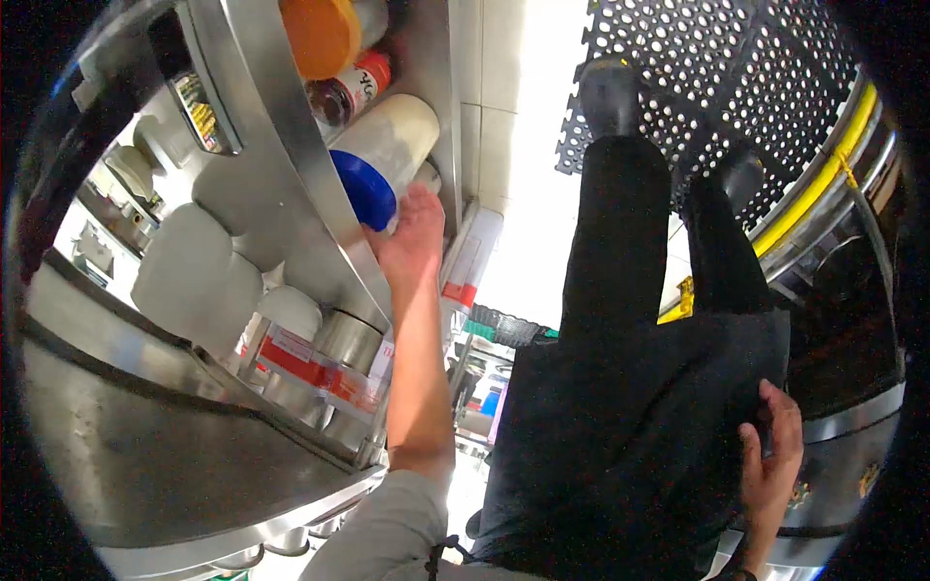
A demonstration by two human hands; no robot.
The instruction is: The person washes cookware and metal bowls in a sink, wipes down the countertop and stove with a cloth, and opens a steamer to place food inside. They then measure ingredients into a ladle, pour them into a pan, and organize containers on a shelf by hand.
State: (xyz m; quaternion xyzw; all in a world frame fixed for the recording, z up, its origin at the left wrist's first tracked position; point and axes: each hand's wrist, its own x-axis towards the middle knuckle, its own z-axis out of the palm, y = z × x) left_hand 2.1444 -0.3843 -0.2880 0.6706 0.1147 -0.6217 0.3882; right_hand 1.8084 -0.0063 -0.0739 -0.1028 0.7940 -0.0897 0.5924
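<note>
A pale cylindrical container with a blue lid (386, 150) lies tilted in the steel shelf on my left. My left hand (412, 232) is at its lidded end, thumb and fingers closed about the edge of the lid. Part of that grip is hidden from view. Beside the container is a dark bottle with a red and white label (351, 89), and beyond it a container with an orange lid (318, 37). My right hand (775, 450) hangs by the black apron (630, 426), fingers loosely bent and apart from the thumb, with nothing visible in it.
Steel shelving (291, 126) runs along my left, with pale rounded containers (189, 261) and metal pots (349, 339) inside. A perforated black mat (717, 77) covers floor near my feet. On the right are a yellow hose (814, 184) and steel equipment (852, 455).
</note>
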